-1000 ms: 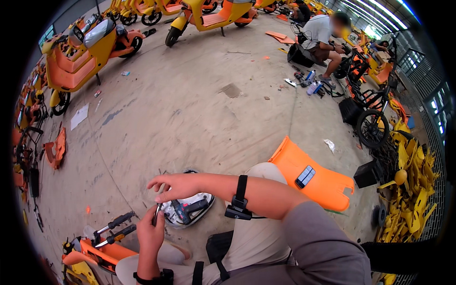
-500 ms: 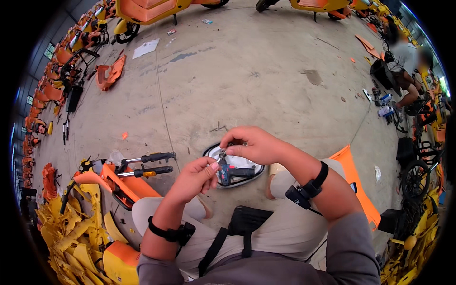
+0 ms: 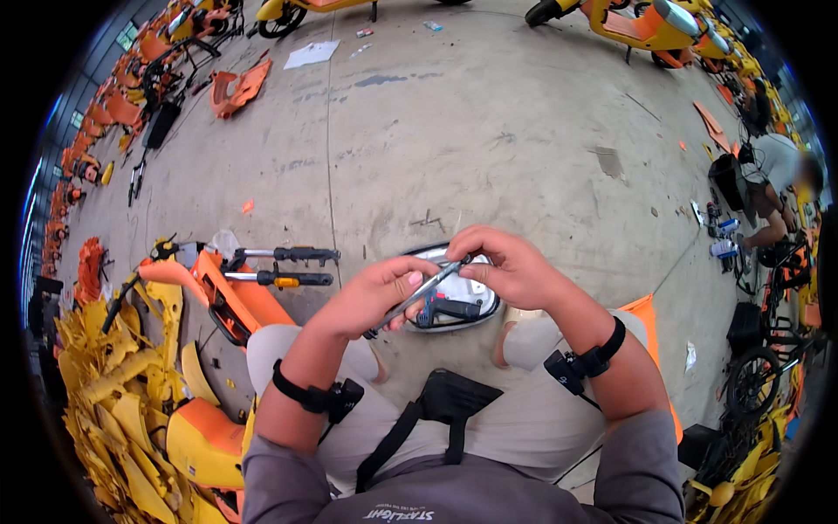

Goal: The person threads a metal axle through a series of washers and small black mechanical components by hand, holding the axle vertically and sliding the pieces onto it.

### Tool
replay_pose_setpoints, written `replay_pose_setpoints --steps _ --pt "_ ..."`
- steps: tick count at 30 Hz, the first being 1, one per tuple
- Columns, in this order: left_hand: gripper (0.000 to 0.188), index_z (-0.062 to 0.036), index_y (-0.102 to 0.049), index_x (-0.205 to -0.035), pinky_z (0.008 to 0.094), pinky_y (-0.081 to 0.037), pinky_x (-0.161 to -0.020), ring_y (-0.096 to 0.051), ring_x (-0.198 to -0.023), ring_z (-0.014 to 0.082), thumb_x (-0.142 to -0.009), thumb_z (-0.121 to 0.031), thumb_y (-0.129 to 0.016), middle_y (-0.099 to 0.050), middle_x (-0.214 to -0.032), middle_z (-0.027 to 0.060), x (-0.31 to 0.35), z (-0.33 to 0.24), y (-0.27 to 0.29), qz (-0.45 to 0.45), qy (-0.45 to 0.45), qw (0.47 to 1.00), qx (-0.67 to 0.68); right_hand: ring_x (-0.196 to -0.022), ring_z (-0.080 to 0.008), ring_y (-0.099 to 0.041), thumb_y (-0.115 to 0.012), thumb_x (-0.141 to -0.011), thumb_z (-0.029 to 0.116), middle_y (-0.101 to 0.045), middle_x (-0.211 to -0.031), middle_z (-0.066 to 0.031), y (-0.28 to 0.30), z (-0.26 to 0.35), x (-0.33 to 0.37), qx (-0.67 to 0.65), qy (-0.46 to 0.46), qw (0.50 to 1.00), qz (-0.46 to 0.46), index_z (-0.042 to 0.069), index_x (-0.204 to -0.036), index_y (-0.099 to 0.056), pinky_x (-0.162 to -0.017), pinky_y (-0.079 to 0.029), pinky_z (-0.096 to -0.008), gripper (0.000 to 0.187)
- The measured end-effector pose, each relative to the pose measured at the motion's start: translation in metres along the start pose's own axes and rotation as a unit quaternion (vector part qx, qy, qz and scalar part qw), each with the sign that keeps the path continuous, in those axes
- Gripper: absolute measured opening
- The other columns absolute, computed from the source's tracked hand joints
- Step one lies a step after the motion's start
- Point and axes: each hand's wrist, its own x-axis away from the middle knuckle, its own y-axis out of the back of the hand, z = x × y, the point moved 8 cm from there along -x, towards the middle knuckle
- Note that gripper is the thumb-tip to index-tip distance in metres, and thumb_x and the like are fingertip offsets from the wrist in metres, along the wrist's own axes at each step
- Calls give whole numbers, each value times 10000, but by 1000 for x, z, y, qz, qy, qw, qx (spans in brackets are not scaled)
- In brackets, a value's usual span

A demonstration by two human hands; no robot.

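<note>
1. Setting my clock on the slim silver tool [image 3: 426, 289], I have a heap of yellow panels [image 3: 122, 410] at 8 o'clock, far out near the rim of my view.
2. At 9 o'clock I see an orange scooter part [image 3: 255, 297]; beside it, two dark grips [image 3: 303, 254] on metal tubes point toward 3 o'clock.
3. The left hand [image 3: 371, 295] comes up from 7 o'clock, its thumb and curled fingers pinching the tool along its length.
4. The tool itself is between the two hands, slanting from a dark end near 8 o'clock to its far end between 1 and 2. I cannot tell its exact kind.
5. Between 3 and 4 o'clock, a light-lined tray [image 3: 489, 312] with a dark rim sits on the floor [image 3: 489, 140], partly hidden by the hands; a power drill [image 3: 451, 308] lies in it.
6. The right hand [image 3: 504, 271], at 2 o'clock, pinches the tool's far end between thumb and fingertips; the small detail there is too fine for me to read.
7. Just past 3 o'clock stands an orange panel [image 3: 646, 321], by the right knee.
8. Well apart, between 2 and 3 o'clock, I see a co-worker [image 3: 775, 166].
</note>
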Motion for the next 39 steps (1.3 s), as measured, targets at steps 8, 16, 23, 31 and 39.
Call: replay_pose_setpoints --steps 8,16,23,31,39 --pt "331 -37 -569 -1260 198 -375 -406 -487 -455 44 -1041 -279 -513 -601 -718 28 6 -9 -9 107 -2 986 131 -1072 -222 -572 -661 -893 39 -573 -1137 -94 -2 27 4 23 103 994 -21 51 -1135 -620 -933 -467 -335 246" --pt "357 -50 -614 -1242 230 -402 -517 -515 -584 69 -911 -145 -710 -626 -753 10 9 -13 -1 -60 -127 969 -203 -794 -116 -589 -517 -1020 446 -613 -864 -68 -25 -34 21 -66 -370 926 -28 14 -1108 -611 -713 -495 -274 451" --pt "327 -80 -643 -1200 331 -470 -621 -572 -649 200 -882 -132 -699 -620 -762 124 16 -37 5 -137 -216 872 -418 -815 -105 -556 -565 -1012 260 -625 -897 -45 -15 -21 3 -9 -167 981 -97 26 -1094 -613 -725 -458 -268 253" --pt "255 -39 -598 -1231 227 -430 -485 -524 -513 66 -1010 -149 -536 -645 -730 43 9 -13 17 18 -57 988 -141 -972 -268 -611 -599 -901 2 -635 -1050 -123 -14 10 -3 142 54 986 -75 42 -1119 -637 -857 -491 -346 225" --pt "317 -50 -533 -1276 205 -388 -397 -513 -445 57 -1003 -202 -585 -637 -766 28 14 -14 17 46 0 996 -72 -1039 -228 -608 -630 -936 75 -595 -1174 -117 -19 -1 -1 -18 41 997 -58 32 -1128 -646 -843 -525 -337 197"
